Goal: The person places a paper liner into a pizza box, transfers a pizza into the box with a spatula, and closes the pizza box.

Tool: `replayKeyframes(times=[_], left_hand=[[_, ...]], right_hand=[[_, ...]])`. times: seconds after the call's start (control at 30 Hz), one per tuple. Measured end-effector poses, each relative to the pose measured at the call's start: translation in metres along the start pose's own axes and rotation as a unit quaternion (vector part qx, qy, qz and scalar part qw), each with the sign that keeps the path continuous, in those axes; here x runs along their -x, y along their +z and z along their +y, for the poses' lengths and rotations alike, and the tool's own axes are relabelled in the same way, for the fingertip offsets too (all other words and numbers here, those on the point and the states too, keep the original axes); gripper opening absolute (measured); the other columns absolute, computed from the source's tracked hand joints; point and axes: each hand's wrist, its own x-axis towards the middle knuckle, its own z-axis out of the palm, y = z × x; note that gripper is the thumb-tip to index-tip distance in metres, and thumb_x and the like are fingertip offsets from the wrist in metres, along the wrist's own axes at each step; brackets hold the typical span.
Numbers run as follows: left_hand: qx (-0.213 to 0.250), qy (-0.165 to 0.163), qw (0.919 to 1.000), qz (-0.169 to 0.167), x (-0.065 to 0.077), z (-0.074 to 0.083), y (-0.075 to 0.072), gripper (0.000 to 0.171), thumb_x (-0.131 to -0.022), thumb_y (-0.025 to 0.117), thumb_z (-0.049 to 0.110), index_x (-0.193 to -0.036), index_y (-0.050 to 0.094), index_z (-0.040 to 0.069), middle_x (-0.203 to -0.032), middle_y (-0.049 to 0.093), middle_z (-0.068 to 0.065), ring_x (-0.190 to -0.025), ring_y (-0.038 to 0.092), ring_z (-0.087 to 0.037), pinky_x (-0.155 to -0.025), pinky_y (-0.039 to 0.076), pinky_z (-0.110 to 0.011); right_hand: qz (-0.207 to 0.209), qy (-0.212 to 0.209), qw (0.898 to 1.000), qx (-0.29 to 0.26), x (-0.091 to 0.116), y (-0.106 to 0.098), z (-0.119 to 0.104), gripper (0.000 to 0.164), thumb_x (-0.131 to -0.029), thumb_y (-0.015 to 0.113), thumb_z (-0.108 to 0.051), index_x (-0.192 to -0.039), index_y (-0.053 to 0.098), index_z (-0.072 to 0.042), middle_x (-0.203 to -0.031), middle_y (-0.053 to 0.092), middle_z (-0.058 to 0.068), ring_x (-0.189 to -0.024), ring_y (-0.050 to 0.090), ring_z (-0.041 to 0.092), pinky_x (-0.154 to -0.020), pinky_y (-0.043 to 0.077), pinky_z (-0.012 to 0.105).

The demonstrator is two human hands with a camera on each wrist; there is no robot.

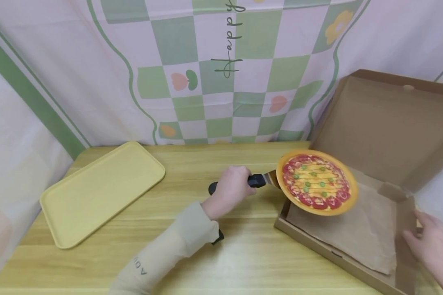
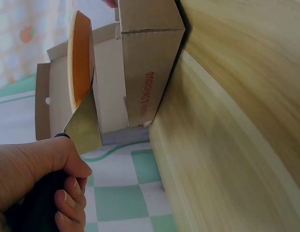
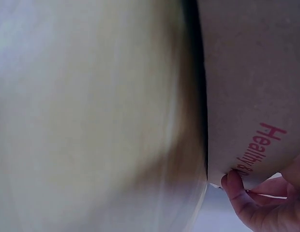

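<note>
My left hand (image 1: 230,190) grips the black handle of a spatula (image 1: 257,180). Its metal blade (image 2: 85,126) supports a round toy-like pizza (image 1: 316,181) with red slices, yellow strips and green bits on top. The pizza is over the left part of an open cardboard pizza box (image 1: 405,241), raised above its base and tilted. With my right hand (image 1: 433,246) I pinch the box's right side wall, the thumb on the inner side. In the right wrist view, fingertips (image 3: 234,181) press the outer wall beside red lettering. Most of the blade is hidden under the pizza in the head view.
A pale yellow rectangular tray (image 1: 103,192) lies at the left of the wooden table (image 1: 243,254). Brown paper (image 1: 372,229) lines the box, and its lid (image 1: 391,127) leans up at the back. A checked cloth (image 1: 221,82) hangs behind the table.
</note>
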Motion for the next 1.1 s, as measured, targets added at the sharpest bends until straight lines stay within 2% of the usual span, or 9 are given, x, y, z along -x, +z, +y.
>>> replayKeyframes(times=[0.33, 0.57, 0.87, 1.1], left_hand=[[-0.051, 0.022, 0.9985, -0.008, -0.008, 0.017, 0.010, 0.020, -0.071, 0.077, 0.032, -0.074, 0.068, 0.013, -0.071, 0.064, 0.005, -0.060, 0.054, -0.005, -0.053, 0.042, -0.019], [-0.057, 0.047, 0.9973, 0.001, -0.009, 0.029, 0.020, 0.021, -0.072, 0.076, 0.032, -0.070, 0.067, 0.013, -0.068, 0.065, 0.005, -0.060, 0.056, -0.007, -0.055, 0.044, -0.020], [-0.057, 0.040, 0.9975, -0.016, -0.010, 0.042, 0.029, 0.022, -0.074, 0.075, 0.033, -0.072, 0.065, 0.014, -0.068, 0.063, 0.006, -0.058, 0.054, -0.004, -0.051, 0.042, -0.016], [-0.077, 0.061, 0.9952, -0.010, -0.010, 0.046, 0.035, 0.021, -0.075, 0.073, 0.033, -0.073, 0.064, 0.014, -0.068, 0.062, 0.006, -0.060, 0.056, -0.005, -0.051, 0.043, -0.017]], right_hand=[[0.009, -0.021, 1.000, -0.015, -0.002, 0.003, 0.002, 0.057, -0.076, 0.053, 0.008, -0.125, 0.027, 0.022, -0.116, 0.030, 0.046, -0.089, 0.039, 0.060, -0.083, 0.027, 0.065], [0.006, -0.012, 1.000, -0.010, -0.003, 0.003, 0.006, 0.056, -0.077, 0.053, 0.006, -0.125, 0.028, 0.021, -0.117, 0.030, 0.045, -0.089, 0.041, 0.061, -0.082, 0.028, 0.064], [0.009, -0.013, 1.000, -0.011, -0.003, 0.001, 0.003, 0.056, -0.077, 0.054, 0.007, -0.125, 0.028, 0.021, -0.118, 0.030, 0.045, -0.089, 0.041, 0.061, -0.082, 0.028, 0.064], [0.000, -0.009, 1.000, -0.012, -0.002, 0.000, 0.004, 0.058, -0.078, 0.054, 0.005, -0.126, 0.026, 0.020, -0.119, 0.028, 0.046, -0.089, 0.041, 0.061, -0.082, 0.027, 0.065]])
